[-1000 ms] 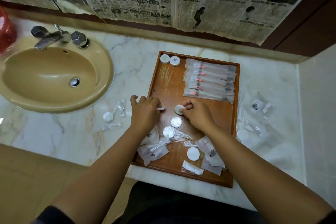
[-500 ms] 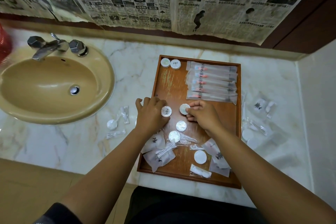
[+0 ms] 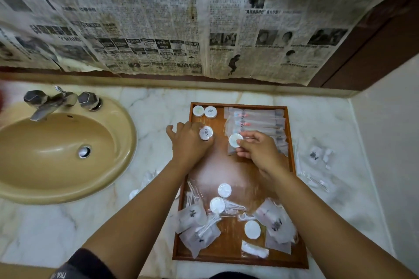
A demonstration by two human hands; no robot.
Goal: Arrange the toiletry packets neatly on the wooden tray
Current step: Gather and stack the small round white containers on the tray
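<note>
Head view shows both hands farther up the wooden tray (image 3: 292,156) than half a second ago; each has carried its round white packet away from the loose pile at the near end, toward the far end where two round packets (image 3: 204,111) already sit side by side in the far-left corner; this suggests a row of rounds is being built there, and the sorting is only partly done.

The left hand (image 3: 190,145) pinches a printed round packet (image 3: 206,132) at its fingertips, the other fingers loosely curled; the packet sits just nearer than the corner pair, apart from them, and whether it touches the tray I cannot tell. The right hand (image 3: 256,150) pinches a plain round packet (image 3: 235,140) between thumb and fingers, held over the left edge of the stacked long sachets (image 3: 256,120) at the far right.

Two more round packets (image 3: 221,198), a larger white disc (image 3: 252,229) and crumpled pouches (image 3: 195,222) lie jumbled at the near end; further packets (image 3: 317,156) lie on the marble counter (image 3: 158,106) off the tray's right side, well apart from both hands.
</note>
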